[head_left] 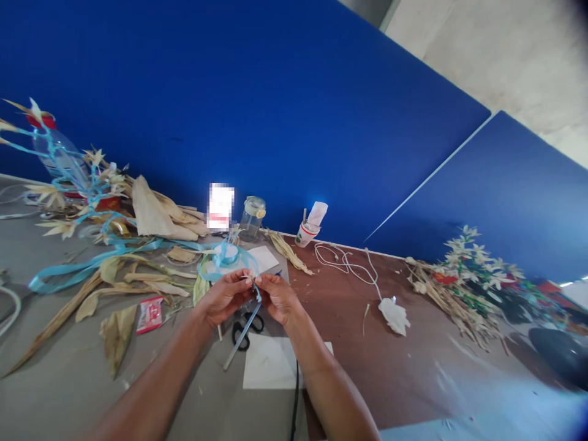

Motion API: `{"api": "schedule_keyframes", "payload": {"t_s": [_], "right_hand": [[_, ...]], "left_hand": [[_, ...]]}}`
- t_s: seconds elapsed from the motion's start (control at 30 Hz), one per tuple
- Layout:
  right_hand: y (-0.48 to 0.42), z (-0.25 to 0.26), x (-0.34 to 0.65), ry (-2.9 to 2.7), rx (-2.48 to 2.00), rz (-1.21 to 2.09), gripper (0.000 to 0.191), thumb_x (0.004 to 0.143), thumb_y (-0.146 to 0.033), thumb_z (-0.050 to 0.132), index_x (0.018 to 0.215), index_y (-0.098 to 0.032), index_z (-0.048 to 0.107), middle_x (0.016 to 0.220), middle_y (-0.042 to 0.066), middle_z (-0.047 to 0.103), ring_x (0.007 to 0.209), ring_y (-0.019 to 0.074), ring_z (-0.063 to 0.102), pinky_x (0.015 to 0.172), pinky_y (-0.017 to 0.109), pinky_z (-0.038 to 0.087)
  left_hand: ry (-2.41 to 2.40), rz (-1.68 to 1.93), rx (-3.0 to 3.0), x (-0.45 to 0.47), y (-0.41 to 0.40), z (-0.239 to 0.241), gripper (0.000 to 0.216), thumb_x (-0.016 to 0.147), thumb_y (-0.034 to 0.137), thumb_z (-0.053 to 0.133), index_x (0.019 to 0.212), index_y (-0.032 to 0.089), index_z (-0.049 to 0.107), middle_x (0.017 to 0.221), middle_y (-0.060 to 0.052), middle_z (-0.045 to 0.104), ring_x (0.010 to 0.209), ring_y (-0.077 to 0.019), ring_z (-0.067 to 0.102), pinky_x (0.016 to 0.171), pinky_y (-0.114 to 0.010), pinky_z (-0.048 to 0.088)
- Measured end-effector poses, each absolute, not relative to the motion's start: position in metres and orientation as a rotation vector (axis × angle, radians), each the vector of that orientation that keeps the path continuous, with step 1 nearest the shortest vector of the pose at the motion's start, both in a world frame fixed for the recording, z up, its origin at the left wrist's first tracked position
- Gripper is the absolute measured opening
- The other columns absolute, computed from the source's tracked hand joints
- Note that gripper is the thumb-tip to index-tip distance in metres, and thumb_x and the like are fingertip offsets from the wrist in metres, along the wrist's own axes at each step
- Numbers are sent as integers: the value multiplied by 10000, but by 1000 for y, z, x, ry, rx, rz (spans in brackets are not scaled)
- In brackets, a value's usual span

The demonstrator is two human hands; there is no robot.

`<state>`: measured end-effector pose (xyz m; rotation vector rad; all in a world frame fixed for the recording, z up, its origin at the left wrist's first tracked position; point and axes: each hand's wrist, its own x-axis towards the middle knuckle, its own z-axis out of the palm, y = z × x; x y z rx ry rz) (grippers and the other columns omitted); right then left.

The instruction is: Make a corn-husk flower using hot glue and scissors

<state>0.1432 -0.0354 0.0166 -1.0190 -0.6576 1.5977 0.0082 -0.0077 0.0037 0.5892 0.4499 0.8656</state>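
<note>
My left hand (228,298) and my right hand (277,299) meet above the middle of the table, fingers pinched together. Between them is a thin stem wrapped in light-blue ribbon (258,294), with a small pale tip at the left fingertips. A narrow bluish strip (242,343) slants down from below the fingers; whether it is joined to the stem I cannot tell. Black-handled scissors (237,337) lie partly under this strip. Just behind my hands sits a roll of light-blue ribbon (226,254), its loose length (68,275) trailing left.
Dried corn husks (154,211) and a red packet (149,315) lie left, near a plastic bottle (59,153) and blue-stemmed husk flowers (94,190). Behind stand a glass jar (252,219) and a cup (306,234). A white cable (351,260) and white-flowered stems (478,257) are right.
</note>
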Motion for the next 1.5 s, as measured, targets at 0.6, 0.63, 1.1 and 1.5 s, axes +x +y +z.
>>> {"api": "schedule_keyframes", "payload": {"t_s": [0.6, 0.63, 1.1, 1.5], "right_hand": [[-39, 15, 136, -1061, -1059, 908, 196, 673, -285, 702, 584, -189, 556, 565, -60, 475, 549, 96, 410, 559, 230, 336], [-39, 15, 136, -1062, -1041, 919, 203, 669, -284, 707, 587, -190, 547, 568, -61, 473, 552, 95, 409, 563, 229, 337], [-40, 20, 139, -895, -740, 1395, 329, 535, -305, 850, 629, -206, 551, 617, -61, 535, 554, 91, 474, 523, 208, 400], [-33, 13, 161, -872, -834, 1481, 352, 570, -315, 808, 860, -196, 646, 756, -18, 598, 550, 80, 499, 531, 217, 405]], "left_hand": [[524, 939, 728, 13, -11, 6, 289, 571, 232, 849, 734, 135, 631, 610, 26, 573, 508, -49, 484, 471, -160, 363], [525, 938, 726, 13, -12, 7, 286, 571, 233, 848, 727, 138, 627, 617, 26, 575, 514, -49, 485, 474, -160, 362], [417, 884, 768, 6, -13, 11, 236, 565, 215, 841, 696, 142, 659, 631, 13, 610, 554, -64, 514, 539, -179, 387], [376, 879, 739, 2, -17, 18, 289, 502, 220, 867, 684, 163, 650, 633, -12, 629, 585, -99, 553, 554, -207, 416]]}}
